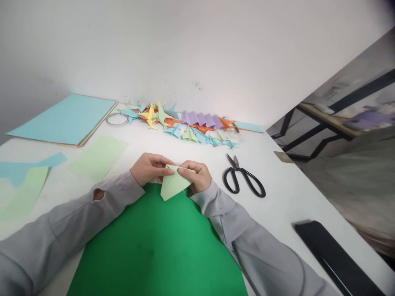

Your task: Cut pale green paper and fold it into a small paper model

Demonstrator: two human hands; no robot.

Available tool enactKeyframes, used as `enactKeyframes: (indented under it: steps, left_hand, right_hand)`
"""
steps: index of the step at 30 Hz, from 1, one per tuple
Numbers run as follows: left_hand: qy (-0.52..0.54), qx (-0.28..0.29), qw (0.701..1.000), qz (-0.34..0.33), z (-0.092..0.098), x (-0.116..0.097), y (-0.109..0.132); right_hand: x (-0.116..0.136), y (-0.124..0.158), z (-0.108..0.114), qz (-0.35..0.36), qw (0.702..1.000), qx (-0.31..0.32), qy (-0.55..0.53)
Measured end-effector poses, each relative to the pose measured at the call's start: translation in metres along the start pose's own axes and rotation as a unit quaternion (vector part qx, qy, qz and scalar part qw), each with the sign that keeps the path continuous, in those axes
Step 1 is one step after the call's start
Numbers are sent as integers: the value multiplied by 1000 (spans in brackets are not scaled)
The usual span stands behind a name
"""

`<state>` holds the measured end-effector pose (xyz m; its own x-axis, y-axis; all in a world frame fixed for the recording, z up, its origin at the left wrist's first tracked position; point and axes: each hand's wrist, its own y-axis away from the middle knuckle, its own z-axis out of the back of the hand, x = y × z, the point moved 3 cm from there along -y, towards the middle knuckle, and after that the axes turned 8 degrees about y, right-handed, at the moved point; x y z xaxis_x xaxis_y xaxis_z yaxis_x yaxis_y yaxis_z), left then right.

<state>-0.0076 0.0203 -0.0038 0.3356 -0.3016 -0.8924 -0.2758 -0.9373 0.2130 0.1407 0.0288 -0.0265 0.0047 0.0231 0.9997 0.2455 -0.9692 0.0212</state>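
Note:
A small folded piece of light green paper (173, 185) is pinched between both hands over the far edge of a green sheet (154, 242). My left hand (152, 167) grips its upper left corner, thumb in front and fingers behind. On the other side, my right hand (199, 176) presses its thumb flat on the upper right part. The paper's pointed lower end hangs down just above the green sheet. Parts of the fingers of both hands are hidden behind the paper.
Black-handled scissors (243, 176) lie to the right, with a long black object (333, 255) nearer me. Folded paper figures (151, 115) and a purple pleated strip (202, 119) line the wall. Blue paper sheets (68, 119) are stacked left, beside green offcuts (98, 156).

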Motion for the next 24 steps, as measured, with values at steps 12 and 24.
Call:
enactKeyframes:
  steps: [12,24]
  left_hand:
    - [-9,-3,1000,4,-2,1,1]
    - [-39,-20,999,15,3,2,0]
  right_hand:
    - [-1,-1,2,19,999,1,39]
    - [2,2,0,1,1000,9,25]
